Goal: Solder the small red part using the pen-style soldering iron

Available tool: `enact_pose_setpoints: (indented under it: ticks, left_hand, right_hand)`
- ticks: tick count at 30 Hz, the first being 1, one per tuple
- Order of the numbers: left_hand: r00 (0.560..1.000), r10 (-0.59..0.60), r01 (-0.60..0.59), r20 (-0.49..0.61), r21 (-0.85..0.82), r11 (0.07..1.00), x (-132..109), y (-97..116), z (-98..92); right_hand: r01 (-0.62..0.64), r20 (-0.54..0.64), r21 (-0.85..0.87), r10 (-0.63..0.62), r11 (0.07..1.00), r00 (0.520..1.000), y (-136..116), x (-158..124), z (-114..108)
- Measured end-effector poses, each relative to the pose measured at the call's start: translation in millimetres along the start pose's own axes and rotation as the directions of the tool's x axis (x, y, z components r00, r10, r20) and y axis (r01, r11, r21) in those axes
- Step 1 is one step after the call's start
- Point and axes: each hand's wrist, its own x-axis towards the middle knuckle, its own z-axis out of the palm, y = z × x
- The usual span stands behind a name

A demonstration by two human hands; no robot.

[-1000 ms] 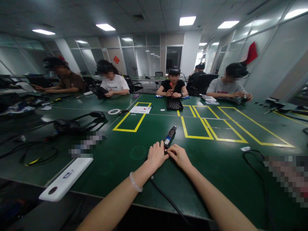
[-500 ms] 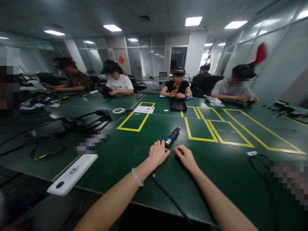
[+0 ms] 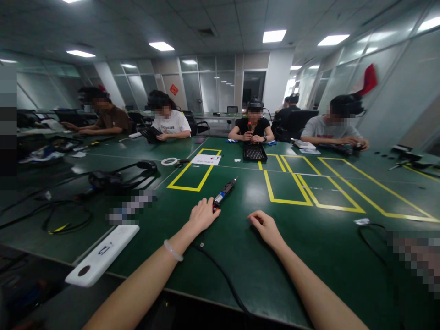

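Note:
My left hand [image 3: 202,214] rests on the green table [image 3: 309,247], its fingers closed round the near end of a black corded electric screwdriver [image 3: 224,192] that lies pointing away to the right. The tool's black cable [image 3: 223,275] runs back toward me under my left wrist. My right hand [image 3: 265,226] lies apart from the tool on the table, empty, with its fingers loosely curled and spread.
Yellow tape rectangles [image 3: 192,176] mark the table ahead. A black parts tray [image 3: 255,151] sits before a person opposite. A white flat device [image 3: 103,254] lies at the near left edge, black cables [image 3: 62,215] and a headset [image 3: 117,176] to the left. Several people sit around the far side.
My left hand has slid the screwdriver to the left and turned it. My right hand has let go of the tool and now lies apart from it.

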Motion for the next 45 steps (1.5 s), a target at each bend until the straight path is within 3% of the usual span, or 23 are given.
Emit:
enact_pose_setpoints:
  ticks: [13, 18, 23, 31, 39, 42, 45]
  left_hand:
    - [0.983, -0.181, 0.179, 0.035, 0.064, 0.982, 25, -104, -6.9]
    - [0.973, -0.230, 0.227, 0.007, 0.116, 0.967, 25, -123, -11.2]
    - [0.958, -0.189, 0.227, -0.214, 0.170, 0.959, 10, -114, -9.9]
    - [0.955, -0.123, 0.180, -0.268, 0.197, 0.964, 2, -103, -5.9]
    - [0.923, -0.185, 0.243, -0.337, 0.138, 0.960, 11, -103, -8.9]
    - [0.917, -0.193, 0.213, -0.348, 0.018, 0.977, 9, -82, -19.0]
    - [0.964, -0.115, 0.045, -0.240, -0.281, 0.959, 8, -40, -25.6]
  right_hand:
    - [0.009, 0.013, -0.025, -0.008, 1.000, 1.000, 1, -3, 0]
    - [0.022, 0.022, -0.035, -0.022, 0.999, 1.000, 0, -4, -2]
    - [0.026, 0.041, -0.036, -0.025, 0.999, 0.999, -2, -5, -4]
    - [0.033, 0.048, -0.042, -0.031, 0.999, 0.998, -3, -4, -2]
    - [0.040, 0.070, -0.047, -0.037, 0.998, 0.997, -5, -4, -3]
    - [0.040, 0.076, -0.046, -0.036, 0.998, 0.996, -5, -4, -3]
    - [0.038, 0.074, -0.042, -0.034, 0.998, 0.997, -3, -4, -3]
